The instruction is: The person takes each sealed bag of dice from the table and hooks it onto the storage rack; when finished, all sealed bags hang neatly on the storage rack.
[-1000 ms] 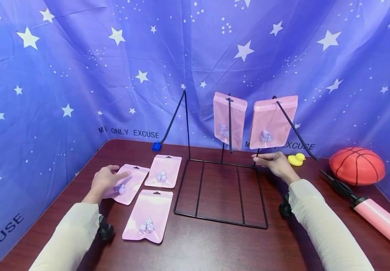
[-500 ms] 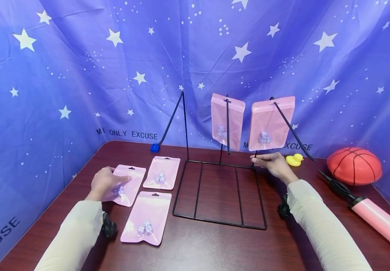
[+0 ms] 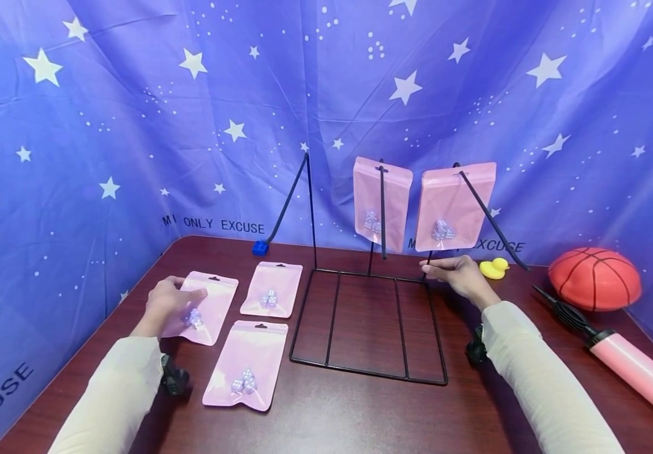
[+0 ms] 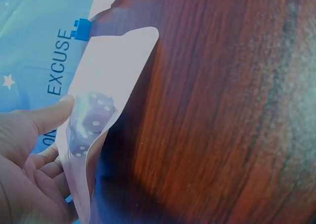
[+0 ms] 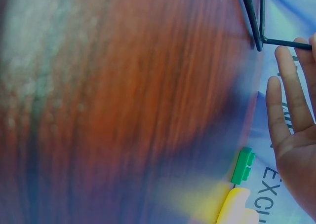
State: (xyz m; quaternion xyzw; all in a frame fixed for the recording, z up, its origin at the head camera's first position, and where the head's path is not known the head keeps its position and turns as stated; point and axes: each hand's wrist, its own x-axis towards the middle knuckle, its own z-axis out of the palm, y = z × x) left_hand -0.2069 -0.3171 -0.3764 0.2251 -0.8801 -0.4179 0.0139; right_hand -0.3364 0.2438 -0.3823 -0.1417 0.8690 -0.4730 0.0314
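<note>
Left hand: the left hand grips the pink bag, thumb on the upper face, fingers curled beneath its left edge.
Pink bag: at the left of the bench, slotted end pointing away from the person; the gripped side looks raised, but whether the far edge touches wood I cannot tell.
Bag's feel: probably light, limp and slick, with the loose dice pulling the lower end down; it seems hard to break but easy to crease.
Best hold: likely the flat film beside the slot or along a side edge, clear of the lump of dice.
Right hand: the right hand pinches the right post of the wire rack in its fingertips.
Wire rack: looks stiff and thin; a post near the base should make a steady hold.
Hooks: one bag hangs on the middle hook, another on the right hook; the left hook carries none.
Flat bags: an upper bag and a lower bag lie between the left hand and the rack.
</note>
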